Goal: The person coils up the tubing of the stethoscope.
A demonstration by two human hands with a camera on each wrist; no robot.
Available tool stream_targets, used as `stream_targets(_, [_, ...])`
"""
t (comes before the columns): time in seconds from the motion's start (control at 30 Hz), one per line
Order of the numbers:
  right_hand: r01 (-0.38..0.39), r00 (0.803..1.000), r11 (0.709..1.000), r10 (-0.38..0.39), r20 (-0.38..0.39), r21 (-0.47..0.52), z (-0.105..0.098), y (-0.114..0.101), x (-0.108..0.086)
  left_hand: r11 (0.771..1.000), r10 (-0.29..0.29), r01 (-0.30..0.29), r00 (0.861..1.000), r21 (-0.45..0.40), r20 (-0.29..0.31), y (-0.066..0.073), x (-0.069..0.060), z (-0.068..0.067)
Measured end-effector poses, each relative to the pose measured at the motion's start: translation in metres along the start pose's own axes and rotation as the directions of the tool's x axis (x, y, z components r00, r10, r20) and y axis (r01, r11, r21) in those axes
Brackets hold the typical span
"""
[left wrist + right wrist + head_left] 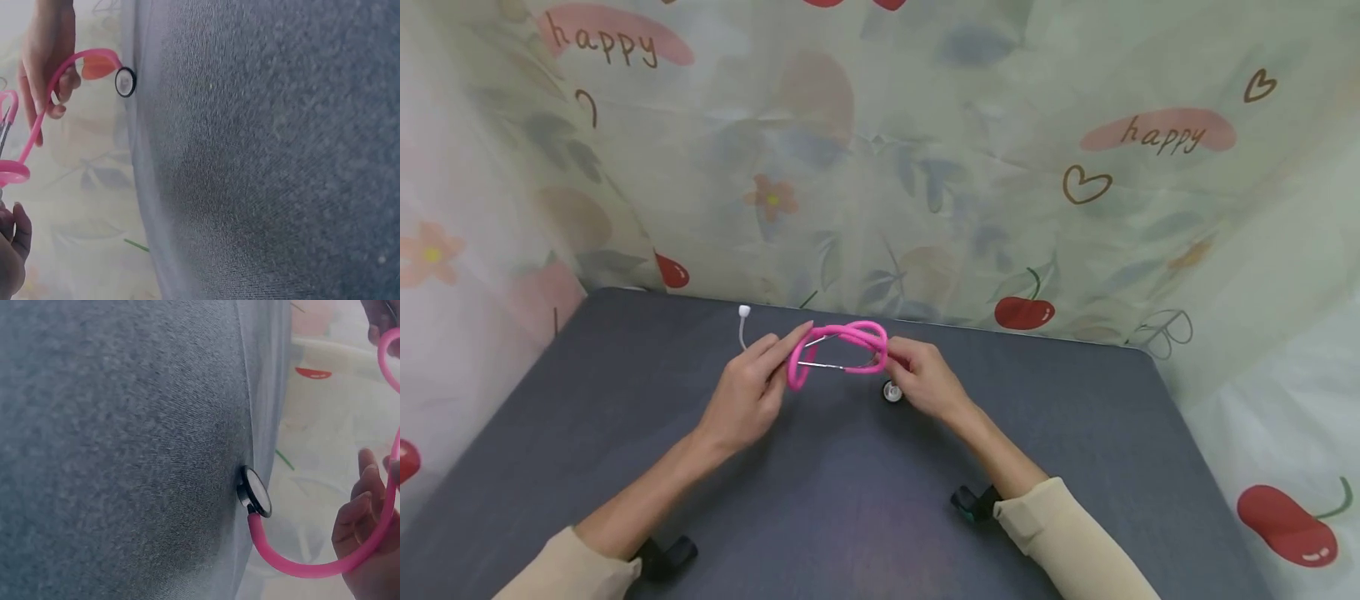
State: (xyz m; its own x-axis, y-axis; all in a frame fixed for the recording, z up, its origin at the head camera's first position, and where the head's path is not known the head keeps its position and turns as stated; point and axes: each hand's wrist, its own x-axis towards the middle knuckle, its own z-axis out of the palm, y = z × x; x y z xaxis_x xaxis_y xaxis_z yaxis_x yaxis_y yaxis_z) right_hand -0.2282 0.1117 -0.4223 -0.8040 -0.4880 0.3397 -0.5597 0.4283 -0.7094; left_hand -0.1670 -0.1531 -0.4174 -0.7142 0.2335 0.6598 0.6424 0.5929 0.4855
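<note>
In the head view, the left hand [747,400] covers one side of the stethoscope [867,327], hiding the lower end of the white ear tip's [744,311] stem. The right hand [931,382] hides the tubing that leads to the chest piece [892,392], whose face is too small to tell in detail. The left sleeve [572,571] and right sleeve [1075,542] run off the bottom edge. A black device [970,503] at each wrist is partly hidden by the arm. The left wrist view's left edge cuts off the left hand and looped tubing [14,172]; the right wrist view's right edge cuts off both hands.
</note>
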Motion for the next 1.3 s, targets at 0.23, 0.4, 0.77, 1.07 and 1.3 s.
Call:
stream_targets(0.23, [0.005, 1.000, 0.999, -0.005, -0.009, 0.034, 0.000, -0.007, -0.003, 0.999, -0.038, 0.037, 0.997, -0.008, -0.068, -0.004, 0.005, -0.005])
stream_targets(0.4, [0.013, 0.993, 0.996, -0.003, -0.117, 0.084, -0.003, -0.014, -0.006, 0.999, -0.046, 0.047, 0.988, 0.002, -0.150, -0.007, 0.011, -0.011])
stream_targets(0.77, [0.047, 0.998, 0.999, -0.048, -0.045, -0.017, -0.001, -0.015, -0.011, 0.988, -0.095, 0.100, 0.994, 0.119, -0.047, -0.002, 0.008, -0.008])
stream_targets(1.07, [0.037, 0.999, 0.999, -0.037, -0.014, -0.017, -0.003, -0.014, -0.015, 0.990, -0.088, 0.078, 0.993, 0.116, 0.084, 0.001, 0.004, -0.007])
stream_targets(1.3, [0.017, 1.000, 1.000, -0.016, 0.025, -0.022, -0.005, -0.014, -0.019, 0.995, -0.056, 0.050, 0.996, 0.082, 0.075, 0.001, 0.003, -0.004])
